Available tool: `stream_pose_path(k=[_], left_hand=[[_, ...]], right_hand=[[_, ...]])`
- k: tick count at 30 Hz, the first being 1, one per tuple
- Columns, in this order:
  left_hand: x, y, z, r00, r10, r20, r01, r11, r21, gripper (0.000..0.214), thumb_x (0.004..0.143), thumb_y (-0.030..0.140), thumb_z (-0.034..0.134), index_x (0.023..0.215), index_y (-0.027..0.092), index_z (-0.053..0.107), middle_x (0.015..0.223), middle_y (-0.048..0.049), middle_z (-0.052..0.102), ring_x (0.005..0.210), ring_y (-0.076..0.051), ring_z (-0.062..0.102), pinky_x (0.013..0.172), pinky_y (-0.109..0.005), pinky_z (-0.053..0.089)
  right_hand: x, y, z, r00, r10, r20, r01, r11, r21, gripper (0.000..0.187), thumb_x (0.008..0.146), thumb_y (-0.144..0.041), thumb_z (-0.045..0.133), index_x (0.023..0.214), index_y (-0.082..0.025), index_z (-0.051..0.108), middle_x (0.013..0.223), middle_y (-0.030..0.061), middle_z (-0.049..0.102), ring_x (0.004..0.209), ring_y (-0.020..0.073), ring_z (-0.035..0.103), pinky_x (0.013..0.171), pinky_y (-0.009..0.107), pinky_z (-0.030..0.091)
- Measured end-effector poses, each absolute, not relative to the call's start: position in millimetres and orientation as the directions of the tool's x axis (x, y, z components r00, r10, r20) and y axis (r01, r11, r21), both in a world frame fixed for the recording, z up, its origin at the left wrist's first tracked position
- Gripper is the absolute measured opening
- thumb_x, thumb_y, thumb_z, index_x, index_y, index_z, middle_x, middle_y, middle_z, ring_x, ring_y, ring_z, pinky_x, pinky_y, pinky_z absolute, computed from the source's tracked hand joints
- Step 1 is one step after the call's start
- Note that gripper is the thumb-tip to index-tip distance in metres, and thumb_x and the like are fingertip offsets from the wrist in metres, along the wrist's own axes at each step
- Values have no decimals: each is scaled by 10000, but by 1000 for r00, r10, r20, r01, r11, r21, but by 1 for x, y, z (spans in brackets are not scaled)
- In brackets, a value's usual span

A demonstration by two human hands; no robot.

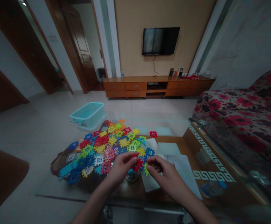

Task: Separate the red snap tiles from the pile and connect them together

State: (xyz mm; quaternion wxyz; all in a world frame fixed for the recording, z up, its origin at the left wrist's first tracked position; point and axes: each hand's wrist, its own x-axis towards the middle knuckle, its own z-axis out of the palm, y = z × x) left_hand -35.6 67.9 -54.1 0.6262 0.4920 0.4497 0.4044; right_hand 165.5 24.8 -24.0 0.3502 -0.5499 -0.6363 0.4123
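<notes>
One red tile [138, 165] sits pinched in the left hand [123, 164], one green tile [146, 169] in the right hand [164, 170], beside the pile [101, 140]; likely light, stiff plastic, best held by the toothed rims.

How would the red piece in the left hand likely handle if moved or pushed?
The red piece is probably stiff: pinched near its edge by the left hand, it shows no visible sag. It looks thin and flat, so it is likely light. Its toothed edge might snag on the loose pieces if pushed.
</notes>
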Motion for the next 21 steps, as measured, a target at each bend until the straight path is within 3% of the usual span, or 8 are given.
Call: stream_pose_path(k=[4, 7, 11, 15, 21], left_hand=[[-22, 55, -55, 279, 940, -194, -290, 275, 917, 351, 734, 395, 798, 949, 160, 652, 788, -32, 699, 688, -125, 630, 656, -232, 474], [-19, 52, -53, 300, 930, -211, -359, 316, 878, 361, 717, 398, 811, 872, 191, 559, 726, 18, 655, 619, -103, 602, 586, -206, 439], [-19, 50, -49, 316, 924, -216, -278, 307, 910, 400, 676, 366, 843, 842, 191, 524, 683, 52, 612, 573, -78, 568, 542, -181, 389], [-22, 50, -48, 390, 894, -219, -170, 303, 938, 386, 733, 393, 795, 957, 169, 576, 715, -7, 674, 629, -121, 633, 576, -211, 421], [-25, 54, -47, 365, 907, -211, -159, 284, 946, 341, 744, 414, 772, 884, 162, 590, 811, -43, 677, 727, -185, 684, 671, -292, 511]], right_hand=[[161, 30, -29, -186, 974, -131, 249, -82, -965, 201, 809, -351, 669, 918, -185, 636, 830, 31, 680, 728, 159, 604, 656, 272, 462], [160, 36, -33, -232, 956, -179, 159, -144, -977, 217, 760, -373, 707, 789, -185, 602, 722, 19, 661, 655, 152, 592, 587, 260, 440], [161, 44, -35, -123, 975, -185, 41, -181, -983, 310, 733, -463, 717, 821, -179, 628, 656, 3, 638, 578, 139, 562, 517, 249, 406], [161, 48, -36, -22, 994, -110, 17, -109, -994, 398, 712, -528, 730, 867, -163, 704, 744, 31, 680, 660, 151, 586, 591, 266, 444], [159, 47, -42, -47, 995, -85, 16, -84, -996, 368, 717, -510, 746, 867, -176, 709, 807, 44, 712, 734, 177, 618, 679, 293, 478]])
